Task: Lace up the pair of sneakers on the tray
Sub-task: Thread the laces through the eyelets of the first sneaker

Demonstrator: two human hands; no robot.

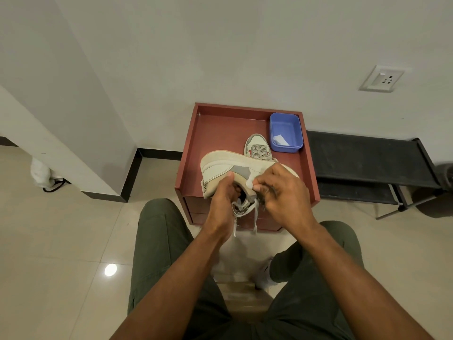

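The held sneaker (228, 168), tipped on its side over the tray's (191, 143) near edge, has its eyelets and tongue mostly hidden behind both hands. The left hand (224, 195) grips its collar; the right hand (282, 187) pinches a lace (255, 217). Two sneakers show, the second sneaker (257, 147) half covered, beside one blue tub (285, 131).

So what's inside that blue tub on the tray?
The blue tub holds one small white slip, perhaps paper, near its front wall. Nothing else shows on its floor; the strip just behind the front wall is hidden.
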